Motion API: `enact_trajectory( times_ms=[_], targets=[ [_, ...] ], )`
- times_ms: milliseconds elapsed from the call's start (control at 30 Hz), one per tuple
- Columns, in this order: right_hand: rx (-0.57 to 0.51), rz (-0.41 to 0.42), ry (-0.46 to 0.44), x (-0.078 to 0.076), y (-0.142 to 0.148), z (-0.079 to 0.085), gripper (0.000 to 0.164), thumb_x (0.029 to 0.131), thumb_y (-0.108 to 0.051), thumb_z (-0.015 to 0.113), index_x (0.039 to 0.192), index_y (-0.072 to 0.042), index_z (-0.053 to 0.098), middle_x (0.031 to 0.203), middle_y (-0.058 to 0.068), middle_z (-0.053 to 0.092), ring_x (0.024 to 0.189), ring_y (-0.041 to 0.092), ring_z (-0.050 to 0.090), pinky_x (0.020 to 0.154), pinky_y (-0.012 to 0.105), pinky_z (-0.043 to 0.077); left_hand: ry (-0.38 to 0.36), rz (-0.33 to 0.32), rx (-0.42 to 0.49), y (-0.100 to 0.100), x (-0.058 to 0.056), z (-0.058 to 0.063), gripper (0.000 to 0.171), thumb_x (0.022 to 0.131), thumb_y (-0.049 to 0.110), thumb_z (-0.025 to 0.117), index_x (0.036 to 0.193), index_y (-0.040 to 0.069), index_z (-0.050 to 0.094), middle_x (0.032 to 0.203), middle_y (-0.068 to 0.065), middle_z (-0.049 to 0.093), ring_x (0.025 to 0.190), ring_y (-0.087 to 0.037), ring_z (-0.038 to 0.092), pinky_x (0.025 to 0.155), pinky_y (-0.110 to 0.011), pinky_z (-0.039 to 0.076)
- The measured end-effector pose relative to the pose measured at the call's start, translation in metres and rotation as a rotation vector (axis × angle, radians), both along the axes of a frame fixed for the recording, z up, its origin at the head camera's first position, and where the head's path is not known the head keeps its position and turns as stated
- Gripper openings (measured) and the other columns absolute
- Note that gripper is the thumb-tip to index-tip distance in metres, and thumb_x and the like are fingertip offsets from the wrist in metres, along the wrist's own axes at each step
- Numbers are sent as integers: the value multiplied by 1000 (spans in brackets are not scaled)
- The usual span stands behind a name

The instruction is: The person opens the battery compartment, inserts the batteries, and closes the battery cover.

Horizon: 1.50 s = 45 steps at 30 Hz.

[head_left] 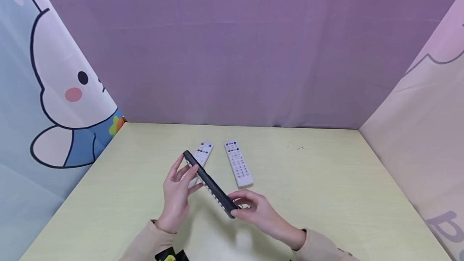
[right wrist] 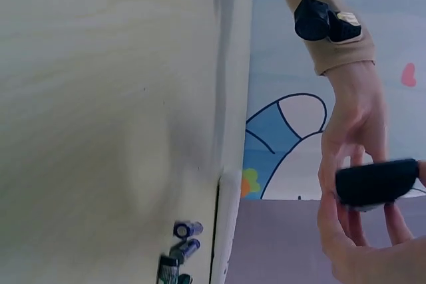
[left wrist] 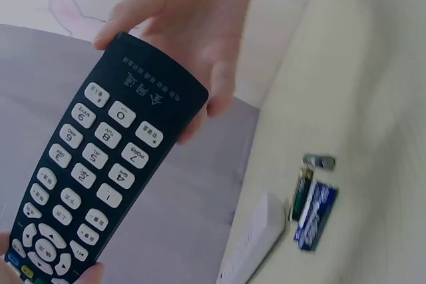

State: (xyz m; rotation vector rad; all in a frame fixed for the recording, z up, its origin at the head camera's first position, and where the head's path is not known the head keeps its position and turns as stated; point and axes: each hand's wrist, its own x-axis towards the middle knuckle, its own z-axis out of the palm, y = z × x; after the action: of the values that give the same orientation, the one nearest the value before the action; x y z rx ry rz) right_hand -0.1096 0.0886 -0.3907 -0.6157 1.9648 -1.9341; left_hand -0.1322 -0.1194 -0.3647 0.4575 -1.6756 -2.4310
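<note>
Head view: a slim black plastic remote with white keys (head_left: 214, 186) is held above the pale yellow table (head_left: 326, 172), long axis running eleven to five o'clock. The left hand (head_left: 175, 198), fingers partly bent, grips its eleven-o'clock end; the right hand (head_left: 255, 210) pinches its five-o'clock end. Neither is nearer. A white plastic remote (head_left: 238, 164) lies at two o'clock from it.

Left wrist view: keypad exposed; small blue and green cylindrical batteries (left wrist: 316, 216) at four o'clock.

Right wrist view: black remote end-on, four o'clock, between both hands.
</note>
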Motion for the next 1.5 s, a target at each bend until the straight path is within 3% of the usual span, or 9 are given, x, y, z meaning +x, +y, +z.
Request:
enact_trajectory(
  times_ms=[167,367,400,500,600,700,1000,1300,1500],
  targets=[
    [51,11,103,-5,9,0,31,81,-5,60,107,10,54,105,30,53,91,27,58,76,25,53,38,-19,-85,-9,-7,-10,62,77,14,68,133,19,40,119,-14,46,75,-13,61,67,-37,56],
    [170,19,218,-13,28,0,22,83,-8,58,102,3,58,101,21,57,89,20,58,78,29,53,191,-76,-199,-38,-35,-61,59,77,16,69,130,20,45,121,-12,50,80,-19,63,59,-39,56],
    [183,19,234,-14,31,0,22,84,-8,58,102,3,58,101,20,58,89,19,58,79,29,52,195,-82,-225,-41,-36,-61,59,77,16,69,130,20,45,122,-12,50,80,-18,63,58,-38,56],
    [220,9,275,-18,41,1,20,84,-10,57,100,3,59,99,18,59,88,19,58,80,30,52,180,-102,-314,-43,-29,-40,60,77,13,68,131,16,43,124,-16,47,80,-15,61,60,-34,57],
    [258,-8,312,-21,51,3,19,85,-11,57,98,2,59,97,17,59,88,21,58,80,30,52,106,-127,-483,-44,-21,-10,62,77,16,68,133,15,41,127,-16,44,83,-11,59,64,-27,56],
    [319,-42,377,-22,61,6,16,85,-12,58,97,-2,61,97,9,60,89,20,57,79,31,51,89,-147,-662,-51,-22,2,60,79,18,67,133,15,40,130,-14,43,90,-18,58,64,-21,54],
    [453,-148,635,-30,86,4,14,81,-4,61,93,-11,62,93,-6,60,87,12,56,75,30,51,126,-195,-952,-78,-37,1,56,79,19,67,130,15,44,131,-15,42,91,-30,56,58,-19,49],
    [487,-170,693,-34,97,3,19,79,-2,62,94,-14,61,93,-4,60,86,13,56,73,28,51,265,-290,-1229,-107,-54,2,55,77,10,68,127,8,47,125,-22,46,88,-35,57,60,-31,53],
    [525,-177,713,-34,103,3,19,79,-2,62,93,-15,61,92,-4,60,84,13,56,71,28,51,249,-368,-1352,-126,-66,5,55,77,13,67,127,6,46,124,-23,46,85,-32,56,65,-38,52]
  ],
)
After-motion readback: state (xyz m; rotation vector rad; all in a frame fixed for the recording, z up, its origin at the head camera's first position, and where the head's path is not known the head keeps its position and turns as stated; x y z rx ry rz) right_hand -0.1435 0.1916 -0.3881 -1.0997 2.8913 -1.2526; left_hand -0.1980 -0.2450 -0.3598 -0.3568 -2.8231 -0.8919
